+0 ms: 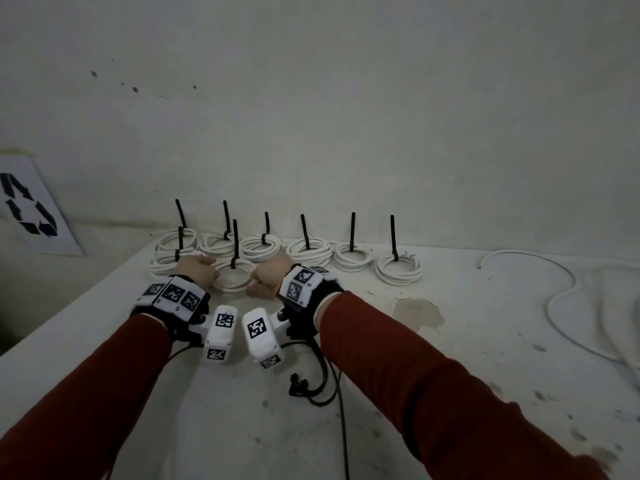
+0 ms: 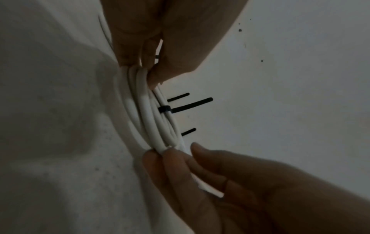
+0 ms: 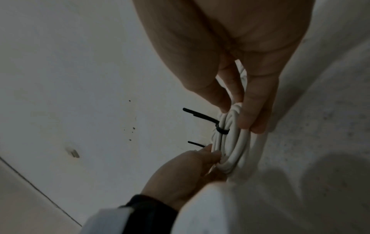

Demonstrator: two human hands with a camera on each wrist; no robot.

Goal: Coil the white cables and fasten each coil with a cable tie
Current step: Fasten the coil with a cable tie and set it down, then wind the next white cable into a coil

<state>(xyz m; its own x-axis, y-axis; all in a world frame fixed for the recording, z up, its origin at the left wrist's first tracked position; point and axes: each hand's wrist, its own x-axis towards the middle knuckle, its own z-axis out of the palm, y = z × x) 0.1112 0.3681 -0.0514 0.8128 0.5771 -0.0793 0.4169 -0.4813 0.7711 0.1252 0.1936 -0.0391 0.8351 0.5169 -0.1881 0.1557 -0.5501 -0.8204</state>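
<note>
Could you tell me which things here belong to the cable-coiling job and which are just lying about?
Part of the job:
- coil held between the left hand and right hand
- its black cable tie
- finished coils along the wall
- loose white cable, not yet coiled

Just lying about:
- recycling sign
- stain on the table

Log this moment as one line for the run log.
left hand: grips coil | right hand: grips same coil | tie: fastened | loose cable: uncoiled

Dim, speckled pale wall (image 1: 346, 116) behind a stained white table (image 1: 433, 341), recycling-symbol sheet (image 1: 31, 209) at left
</note>
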